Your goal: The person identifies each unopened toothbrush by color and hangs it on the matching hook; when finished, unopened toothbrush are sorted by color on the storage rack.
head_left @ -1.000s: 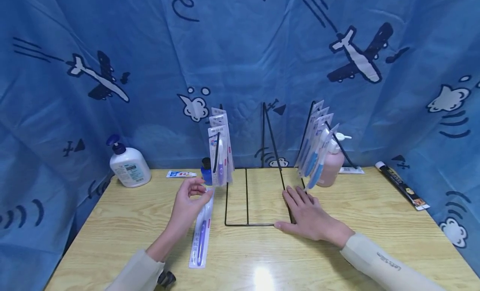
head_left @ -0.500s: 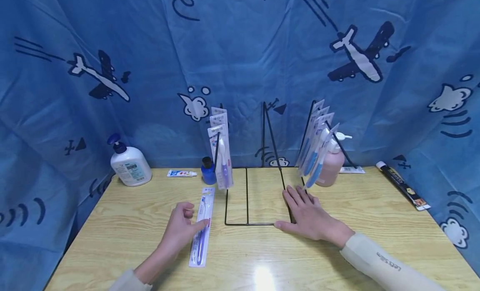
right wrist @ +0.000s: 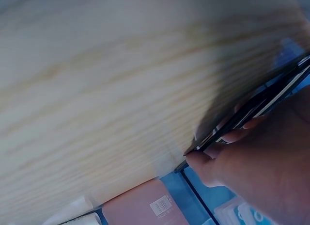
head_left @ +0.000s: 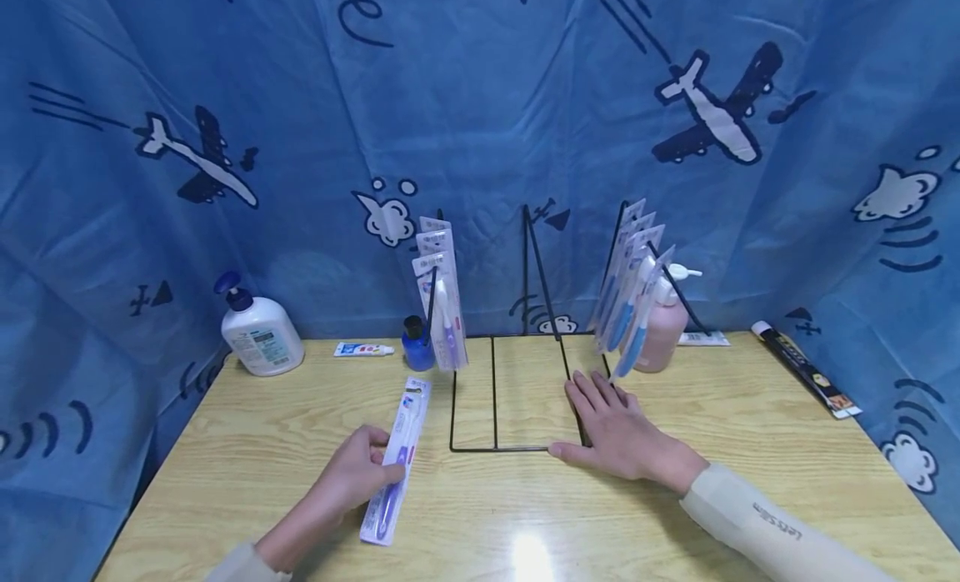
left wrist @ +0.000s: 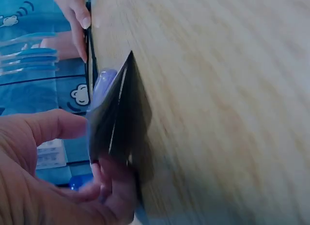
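Observation:
My left hand (head_left: 352, 472) pinches a purple toothbrush in a clear-and-white blister pack (head_left: 410, 419) between thumb and fingers, at its lower half. In the left wrist view the pack (left wrist: 116, 113) stands edge-on, tilted over the wood, with the thumb on one face and fingertips behind. My right hand (head_left: 615, 432) lies with extended fingers on the right side of a black wire display rack (head_left: 517, 450). Packed purple toothbrushes (head_left: 447, 315) hang on the rack's left hook, and packed blue toothbrushes (head_left: 626, 307) hang on its right hook. The middle hook (head_left: 542, 273) carries nothing.
A white pump bottle (head_left: 262, 336) stands back left, beside a small toothpaste tube (head_left: 363, 349) and a blue bottle (head_left: 417, 347). Behind the right hook is a pink pump bottle (head_left: 660, 336). A black toothpaste box (head_left: 802, 369) lies far right. A blue curtain (head_left: 480, 132) hangs behind.
My left hand has moved back down along the pack and taken hold of it; the pack's lower end has shifted left and lifted slightly. The right hand stays on the rack.

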Available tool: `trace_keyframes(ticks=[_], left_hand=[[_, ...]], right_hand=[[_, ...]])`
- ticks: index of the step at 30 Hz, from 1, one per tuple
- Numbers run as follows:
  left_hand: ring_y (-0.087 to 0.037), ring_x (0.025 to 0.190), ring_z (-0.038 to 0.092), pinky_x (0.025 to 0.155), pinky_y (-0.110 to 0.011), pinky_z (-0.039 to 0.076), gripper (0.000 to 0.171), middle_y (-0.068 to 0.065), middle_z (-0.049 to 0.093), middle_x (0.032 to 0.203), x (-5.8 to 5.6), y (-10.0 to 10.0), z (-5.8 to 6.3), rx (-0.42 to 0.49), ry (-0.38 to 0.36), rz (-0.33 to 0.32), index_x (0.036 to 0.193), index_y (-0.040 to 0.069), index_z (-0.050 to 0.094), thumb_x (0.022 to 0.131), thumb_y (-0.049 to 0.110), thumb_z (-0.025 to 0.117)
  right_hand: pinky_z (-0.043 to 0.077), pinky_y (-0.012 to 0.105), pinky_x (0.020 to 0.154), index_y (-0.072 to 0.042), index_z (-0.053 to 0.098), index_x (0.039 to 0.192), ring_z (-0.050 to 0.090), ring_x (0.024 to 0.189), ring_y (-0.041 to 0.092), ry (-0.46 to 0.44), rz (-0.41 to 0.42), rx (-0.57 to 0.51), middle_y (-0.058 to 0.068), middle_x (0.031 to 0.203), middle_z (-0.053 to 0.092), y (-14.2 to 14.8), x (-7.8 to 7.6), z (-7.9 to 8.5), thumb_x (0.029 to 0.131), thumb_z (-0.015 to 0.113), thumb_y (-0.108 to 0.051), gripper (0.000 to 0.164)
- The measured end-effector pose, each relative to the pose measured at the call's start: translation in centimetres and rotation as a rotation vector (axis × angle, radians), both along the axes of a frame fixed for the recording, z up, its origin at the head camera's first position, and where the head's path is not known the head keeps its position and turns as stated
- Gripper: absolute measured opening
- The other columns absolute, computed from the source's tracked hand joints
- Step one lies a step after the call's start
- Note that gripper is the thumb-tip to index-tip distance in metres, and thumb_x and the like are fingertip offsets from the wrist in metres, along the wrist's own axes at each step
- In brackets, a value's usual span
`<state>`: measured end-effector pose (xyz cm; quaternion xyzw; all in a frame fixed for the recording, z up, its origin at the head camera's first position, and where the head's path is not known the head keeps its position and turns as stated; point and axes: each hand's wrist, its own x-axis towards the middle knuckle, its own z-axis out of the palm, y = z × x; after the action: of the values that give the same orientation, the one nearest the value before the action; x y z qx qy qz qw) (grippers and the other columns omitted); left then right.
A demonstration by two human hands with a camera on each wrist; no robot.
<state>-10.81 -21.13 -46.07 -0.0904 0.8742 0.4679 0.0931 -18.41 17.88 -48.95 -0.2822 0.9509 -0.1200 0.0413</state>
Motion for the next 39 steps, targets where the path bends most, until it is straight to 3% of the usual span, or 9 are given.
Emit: trace_keyframes(ticks=[6,13,20,24,27,34,39], left_hand=[[-0.021,0.074,0.059,0.062,-0.033,0.053,0.024,-0.007,0.059,0.082,1.1,-0.5,-0.1,0.086,0.001,-0.036,0.107,-0.007,0.070,0.084,-0.009,0.074],[-0.021,0.080,0.059,0.067,-0.028,0.050,0.032,-0.008,0.065,0.091,2.6,-1.5,-0.2,0.192,-0.026,0.022,0.117,-0.007,0.067,0.087,-0.007,0.076],[-0.022,0.095,0.069,0.079,-0.028,0.057,0.038,-0.009,0.074,0.109,4.0,-1.9,0.4,0.355,-0.023,-0.078,0.129,-0.009,0.062,0.095,-0.002,0.077],[-0.022,0.097,0.071,0.082,-0.029,0.059,0.038,-0.014,0.074,0.114,4.6,-1.5,0.5,0.434,0.057,-0.217,0.130,-0.010,0.061,0.098,0.000,0.078],[-0.020,0.095,0.071,0.080,-0.030,0.059,0.034,-0.018,0.074,0.114,5.0,-0.8,0.6,0.450,0.161,-0.303,0.129,-0.009,0.063,0.099,0.002,0.077],[-0.020,0.098,0.070,0.084,-0.030,0.058,0.030,-0.014,0.076,0.122,5.6,1.7,2.4,0.416,0.273,-0.325,0.128,0.001,0.070,0.099,0.005,0.079],[-0.021,0.100,0.072,0.087,-0.033,0.059,0.026,-0.007,0.079,0.120,5.2,2.9,3.8,0.412,0.456,-0.338,0.123,0.006,0.071,0.099,0.003,0.080]], right_hand=[[0.032,0.081,0.111,0.004,0.031,0.168,0.020,0.160,0.052,-0.029,-0.025,-0.007,0.027,0.175,0.025,-0.1,0.2,0.6,0.102,0.056,-0.076,0.107],[0.029,0.082,0.111,0.003,0.032,0.169,0.017,0.161,0.052,-0.066,-0.032,-0.041,0.026,0.176,0.024,-0.3,0.1,0.7,0.100,0.060,-0.075,0.108],[0.029,0.083,0.110,0.004,0.031,0.169,0.017,0.161,0.052,-0.078,-0.033,-0.044,0.026,0.176,0.023,-0.1,0.1,0.7,0.100,0.060,-0.075,0.108],[0.028,0.082,0.111,0.003,0.030,0.169,0.016,0.161,0.052,-0.090,-0.037,-0.034,0.025,0.177,0.022,-0.1,0.1,0.9,0.101,0.058,-0.076,0.108],[0.029,0.082,0.112,0.003,0.029,0.169,0.017,0.161,0.052,-0.084,-0.035,-0.031,0.025,0.177,0.022,0.0,0.0,0.8,0.101,0.057,-0.075,0.108],[0.029,0.081,0.112,0.004,0.030,0.169,0.017,0.161,0.052,-0.073,-0.034,-0.030,0.026,0.176,0.022,-0.1,0.0,0.8,0.101,0.058,-0.075,0.108],[0.030,0.082,0.111,0.005,0.030,0.169,0.018,0.161,0.052,-0.066,-0.030,-0.033,0.026,0.176,0.023,0.0,0.0,0.9,0.101,0.059,-0.074,0.107]])
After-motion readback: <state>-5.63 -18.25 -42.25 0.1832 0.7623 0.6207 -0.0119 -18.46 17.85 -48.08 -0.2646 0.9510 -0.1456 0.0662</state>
